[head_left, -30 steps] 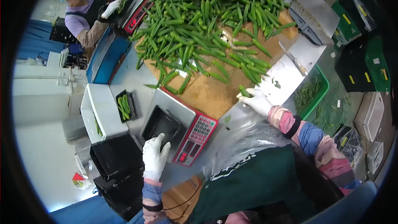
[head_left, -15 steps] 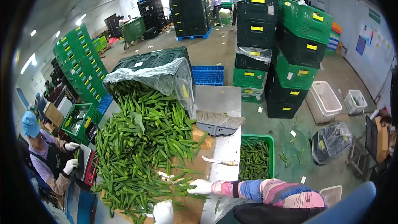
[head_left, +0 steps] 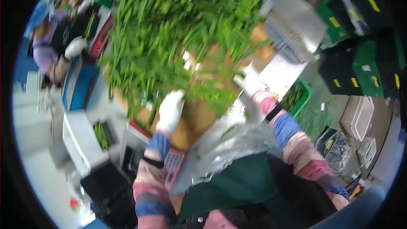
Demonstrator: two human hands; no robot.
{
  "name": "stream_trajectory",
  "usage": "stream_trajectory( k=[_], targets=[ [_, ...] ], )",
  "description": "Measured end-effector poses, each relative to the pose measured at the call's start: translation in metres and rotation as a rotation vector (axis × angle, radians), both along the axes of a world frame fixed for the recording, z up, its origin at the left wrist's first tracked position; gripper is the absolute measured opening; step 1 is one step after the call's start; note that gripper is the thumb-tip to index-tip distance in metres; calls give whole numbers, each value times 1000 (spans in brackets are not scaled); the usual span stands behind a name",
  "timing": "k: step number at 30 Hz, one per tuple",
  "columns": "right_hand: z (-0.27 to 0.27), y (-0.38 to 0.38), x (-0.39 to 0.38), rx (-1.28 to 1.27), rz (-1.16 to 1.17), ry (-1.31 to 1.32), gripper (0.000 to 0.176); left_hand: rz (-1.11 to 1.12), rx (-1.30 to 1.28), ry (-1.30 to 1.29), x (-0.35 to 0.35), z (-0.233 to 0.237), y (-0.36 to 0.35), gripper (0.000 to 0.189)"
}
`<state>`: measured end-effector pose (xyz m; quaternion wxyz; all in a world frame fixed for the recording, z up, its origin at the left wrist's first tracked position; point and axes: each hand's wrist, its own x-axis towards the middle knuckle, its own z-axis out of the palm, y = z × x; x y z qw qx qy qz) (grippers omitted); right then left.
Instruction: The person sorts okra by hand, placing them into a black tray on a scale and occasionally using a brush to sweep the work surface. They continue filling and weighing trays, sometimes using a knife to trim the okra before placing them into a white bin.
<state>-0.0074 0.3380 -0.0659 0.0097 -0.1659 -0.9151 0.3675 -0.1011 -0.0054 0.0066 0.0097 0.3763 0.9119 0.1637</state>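
Observation:
A large heap of green okra pods [head_left: 169,29] covers the brown board [head_left: 199,121] on the worktable. My left hand [head_left: 171,111], in a white glove, is at the heap's near edge; motion blur hides its fingers. On the right, my right hand [head_left: 251,81], also white-gloved, is beside the loose pods at the board's right edge. Its fingers look spread, with nothing clearly held. Clear plastic film [head_left: 229,140] lies between my forearms, against the dark green apron. The whole view is smeared.
A co-worker in a blue cap [head_left: 44,38] is at the upper left beside a red-edged scale [head_left: 101,36]. A broom head [head_left: 290,38] lies at the upper right. Further right are a green crate [head_left: 303,97] and stacked dark crates [head_left: 339,68]. A calculator [head_left: 173,165] is near my left forearm.
The view has tilted down and turned, showing my apron and both forearms. My left hand shows more fully. My right hand appears farther from the pods and its fingers look more spread.

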Motion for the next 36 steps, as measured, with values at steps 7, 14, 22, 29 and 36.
stream_trajectory(
  k=[7,14,22,29,36],
  targets=[
    [6,-8,-18,321,174,-31,42,9,-421,5,29,-6,-9,12],
    [28,-14,-37,141,126,10,32,172,-161,-160,16,14,2,22],
    [6,-68,-109,530,408,189,18,-11,27,61,0,-29,55,25],
    [44,-58,-113,301,401,-56,35,250,-41,-88,19,-16,36,21],
    [42,-68,-26,313,322,-178,33,689,371,-749,71,-7,69,35]
  ],
)
